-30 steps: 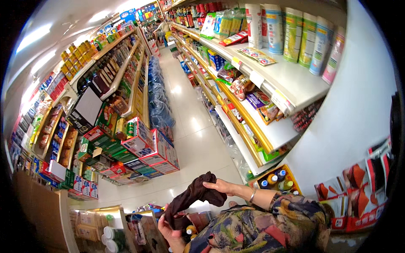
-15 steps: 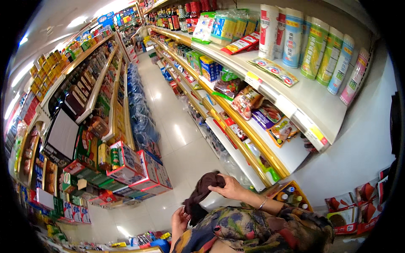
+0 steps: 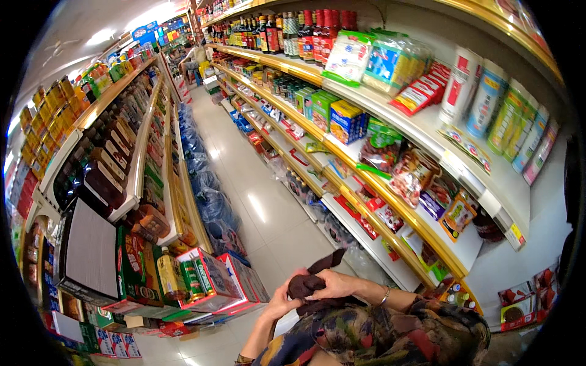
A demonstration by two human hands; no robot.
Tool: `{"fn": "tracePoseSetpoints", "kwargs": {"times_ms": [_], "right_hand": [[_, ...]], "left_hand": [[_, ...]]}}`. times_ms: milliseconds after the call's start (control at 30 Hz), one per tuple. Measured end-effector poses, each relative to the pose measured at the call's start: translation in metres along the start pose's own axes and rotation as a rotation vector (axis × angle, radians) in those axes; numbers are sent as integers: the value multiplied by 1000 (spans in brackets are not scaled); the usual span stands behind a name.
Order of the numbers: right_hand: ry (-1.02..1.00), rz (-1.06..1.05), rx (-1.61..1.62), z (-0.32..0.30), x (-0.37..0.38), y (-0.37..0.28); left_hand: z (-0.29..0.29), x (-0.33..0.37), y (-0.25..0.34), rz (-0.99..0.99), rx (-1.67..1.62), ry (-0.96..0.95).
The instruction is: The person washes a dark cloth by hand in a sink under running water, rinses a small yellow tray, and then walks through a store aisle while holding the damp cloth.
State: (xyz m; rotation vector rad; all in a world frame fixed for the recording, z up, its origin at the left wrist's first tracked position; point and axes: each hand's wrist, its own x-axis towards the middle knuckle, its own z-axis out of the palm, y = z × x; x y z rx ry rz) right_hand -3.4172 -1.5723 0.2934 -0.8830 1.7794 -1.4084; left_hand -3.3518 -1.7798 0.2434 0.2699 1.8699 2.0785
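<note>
A dark brown piece of cloth [image 3: 307, 284] is bunched up in front of my body, low in the picture. My left hand [image 3: 282, 302] grips its left side, with the fingers closed on the folds. From the other side my right hand [image 3: 334, 285] pinches it, the thumb pressed against the bunched fabric. One loose strip of the cloth sticks up past the right hand. What kind of cloth article this is, I cannot tell. A bracelet shows on my right wrist.
Along the right runs a shelf unit [image 3: 390, 104] with bottles, packets and upright rolls [image 3: 486, 97]. Shelves of jars and bottles line the left, with cartons [image 3: 235, 280] at their near end. A tiled aisle [image 3: 256, 207] leads to a person [image 3: 194, 59] far off.
My hands have drawn together, and the cloth stretched between them is now bunched up. The view has shifted, so the right-hand shelves show more fully.
</note>
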Motion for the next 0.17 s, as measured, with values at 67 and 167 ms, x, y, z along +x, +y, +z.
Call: {"fn": "tracePoseSetpoints", "kwargs": {"times_ms": [67,167], "right_hand": [[60,52,83,-10,24,-4],[-15,141,73,-40,52,-11]], "left_hand": [[-22,9,2,-134,37,-47],[-47,20,-3,-288,-180,61]]}}
